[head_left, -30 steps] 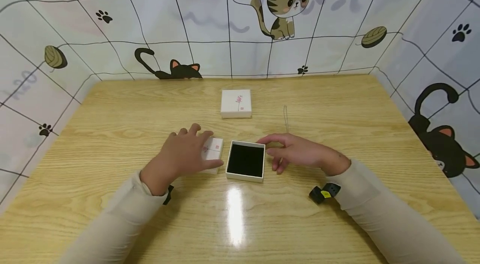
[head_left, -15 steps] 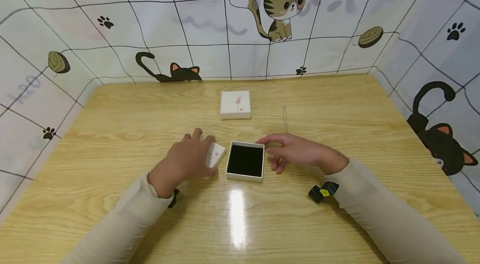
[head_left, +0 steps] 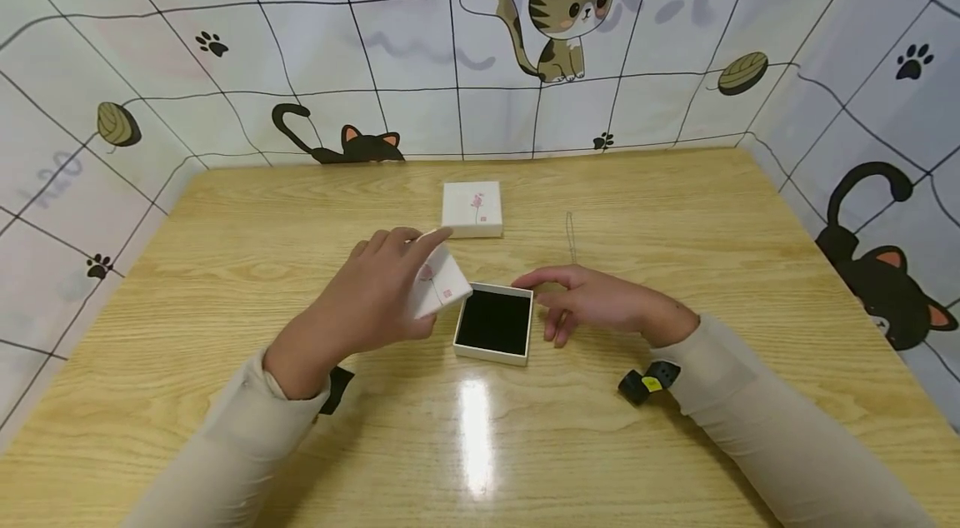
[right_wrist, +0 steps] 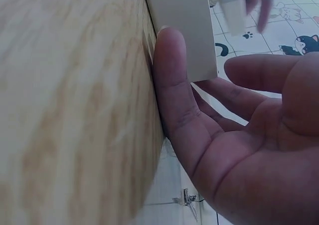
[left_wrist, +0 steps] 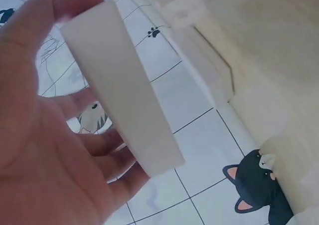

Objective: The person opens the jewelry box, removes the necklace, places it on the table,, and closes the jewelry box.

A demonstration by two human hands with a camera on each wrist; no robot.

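Observation:
My left hand point(head_left: 360, 303) grips a white box lid point(head_left: 441, 282) with a pink flower print, tilted and raised off the table. Its thumb and fingers hold opposite edges; the left wrist view shows the lid's plain side point(left_wrist: 124, 90) between them. Just right of it lies the open white box base point(head_left: 491, 357), lined in black, and the lid's corner overlaps its back left corner in the head view. My right hand point(head_left: 596, 303) rests at the base's right side, fingers loosely bent, one fingertip at its back right corner. The right wrist view shows a finger point(right_wrist: 172, 70) against the box wall point(right_wrist: 194, 30).
A second white box point(head_left: 471, 207) with a pink flower stands farther back on the wooden table point(head_left: 675, 220). A thin chain loop point(head_left: 571, 236) lies behind my right hand. Cat-print cloth walls point(head_left: 420, 37) bound the table at the back and sides.
My left hand has closed on the printed lid, lifted it off the table and brought it right, toward the open base. My right hand has stayed beside the base.

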